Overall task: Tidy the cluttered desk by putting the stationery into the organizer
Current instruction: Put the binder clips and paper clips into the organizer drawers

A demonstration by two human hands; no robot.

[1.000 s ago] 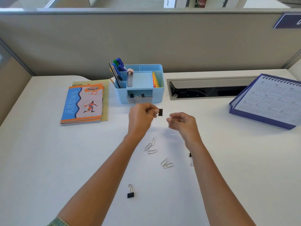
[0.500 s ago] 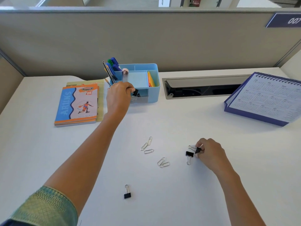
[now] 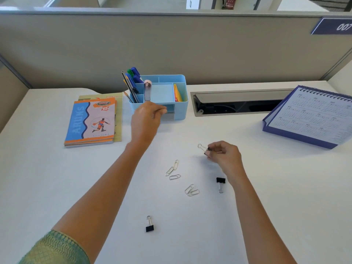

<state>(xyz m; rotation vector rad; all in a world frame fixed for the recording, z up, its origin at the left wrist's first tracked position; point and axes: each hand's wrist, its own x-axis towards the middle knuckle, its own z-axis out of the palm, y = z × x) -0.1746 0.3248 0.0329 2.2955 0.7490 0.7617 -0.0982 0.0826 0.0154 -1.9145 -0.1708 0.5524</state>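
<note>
your left hand (image 3: 145, 121) curled at the front of the light blue plastic organizer (image 3: 180, 109), its hold unclear, your right hand (image 3: 225, 156) pinching a small black binder clip (image 3: 204, 149) over the white counter (image 3: 276, 197)

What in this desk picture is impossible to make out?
Head view only:
Left hand: its back hides its fingertips, so whether it holds anything is unclear.
Organizer: that hand covers part of the front drawer.
Binder clip in the right hand: the grip hides most of its black body.
Calendar: print too small to read.
Wall sign: cut off by the right edge.
</note>
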